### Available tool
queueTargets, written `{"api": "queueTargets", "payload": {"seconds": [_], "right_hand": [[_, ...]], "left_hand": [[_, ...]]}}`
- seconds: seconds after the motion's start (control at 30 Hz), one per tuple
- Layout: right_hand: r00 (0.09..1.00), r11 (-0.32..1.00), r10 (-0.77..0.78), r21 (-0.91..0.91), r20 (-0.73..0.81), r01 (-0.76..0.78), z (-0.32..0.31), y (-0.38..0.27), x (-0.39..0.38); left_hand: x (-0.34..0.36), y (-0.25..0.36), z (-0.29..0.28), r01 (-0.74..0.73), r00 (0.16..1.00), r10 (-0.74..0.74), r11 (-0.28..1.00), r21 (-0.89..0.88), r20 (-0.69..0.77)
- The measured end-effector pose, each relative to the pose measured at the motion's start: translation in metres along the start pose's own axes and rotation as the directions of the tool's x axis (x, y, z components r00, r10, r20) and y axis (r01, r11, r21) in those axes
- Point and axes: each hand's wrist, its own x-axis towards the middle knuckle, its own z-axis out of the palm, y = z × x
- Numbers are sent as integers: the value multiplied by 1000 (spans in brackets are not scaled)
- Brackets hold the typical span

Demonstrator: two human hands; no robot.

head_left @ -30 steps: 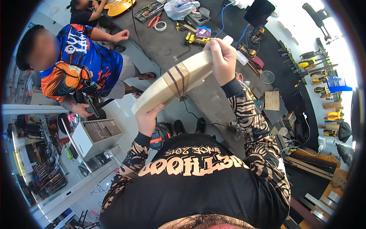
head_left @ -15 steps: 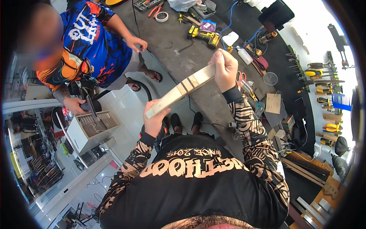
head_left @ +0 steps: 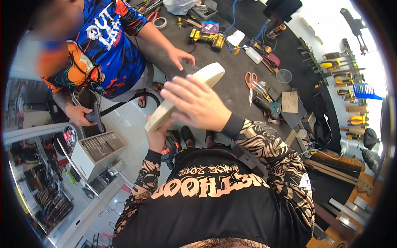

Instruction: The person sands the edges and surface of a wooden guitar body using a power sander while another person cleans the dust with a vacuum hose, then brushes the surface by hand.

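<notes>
A long pale piece of wood with a rounded far end slants up from left to right in front of my body. My left hand is closed around its lower, near end, and the fingers are partly hidden behind the wood. Across the middle of the piece lies my right hand, flat with its fingers stretched out, covering that part of the edge. Whether the palm presses on the wood or hovers just over it I cannot tell.
At the left a person in a colourful shirt reaches a hand near the wood; the other hand grips a dark tool. A dark workbench carries a yellow drill and red-handled scissors. A drawer cabinet stands lower left.
My right hand has left the wood's far end and now lies flat over its middle. The wood has turned, hiding its dark stripes. The other person's free hand has come closer.
</notes>
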Motion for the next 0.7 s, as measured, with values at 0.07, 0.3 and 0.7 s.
{"api": "queueTargets", "payload": {"seconds": [0.07, 0.3, 0.7], "right_hand": [[999, 997, 39, -71, -32, -41, -17, 37, -5], [783, 780, 622, 70, 21, -621, -114, 123, -177], [619, 693, 697, -119, 361, -711, -163, 81, -478]], "left_hand": [[1, -6, -7, 28, 999, -31, 991, 129, 24], [-6, 18, 14, 81, 997, -79, 990, -115, 16], [-45, 14, 60, 129, 978, -157, 972, -198, -137]]}}
